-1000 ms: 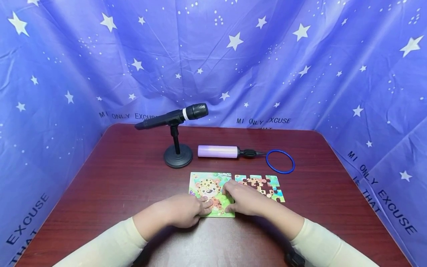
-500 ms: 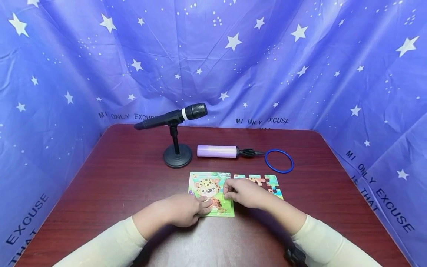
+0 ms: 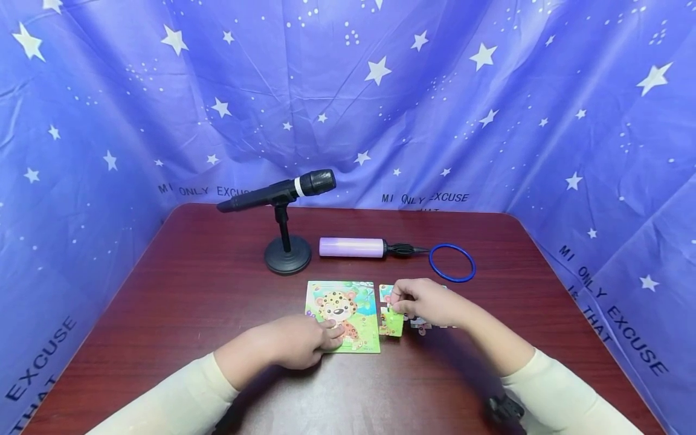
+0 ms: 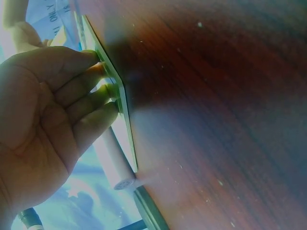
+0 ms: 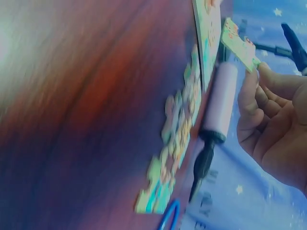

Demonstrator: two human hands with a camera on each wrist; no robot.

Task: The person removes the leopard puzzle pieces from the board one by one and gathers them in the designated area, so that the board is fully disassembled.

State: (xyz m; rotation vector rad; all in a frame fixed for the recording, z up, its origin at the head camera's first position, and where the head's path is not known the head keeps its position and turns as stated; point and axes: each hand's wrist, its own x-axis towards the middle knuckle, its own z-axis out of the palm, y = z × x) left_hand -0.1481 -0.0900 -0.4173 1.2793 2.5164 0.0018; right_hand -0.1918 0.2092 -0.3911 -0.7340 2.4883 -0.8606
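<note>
In the head view a puzzle board [image 3: 367, 314] with a spotted cartoon leopard lies flat on the table. My left hand [image 3: 296, 342] rests on its lower left part, fingers extended onto the picture; the left wrist view shows those fingertips [image 4: 111, 108] touching the board. To the right, my right hand [image 3: 426, 301] pinches a green jigsaw piece [image 3: 393, 322] between thumb and index finger. The right wrist view shows this piece [image 5: 240, 45] raised off the table. Loose jigsaw pieces [image 5: 175, 139] lie beside the board, partly hidden by my right hand in the head view.
Behind the board lies a purple hand pump [image 3: 351, 247] with a black nozzle end. A blue ring [image 3: 452, 280] sits by its tip. A black microphone [image 3: 277, 192] on a round-based stand is at the back left. Starry blue cloth [image 3: 348, 109] hangs behind the table [image 3: 190, 272].
From the board's right side, my right hand has moved right and now holds the green jigsaw piece up over the loose pieces. My left hand has stayed on the board.
</note>
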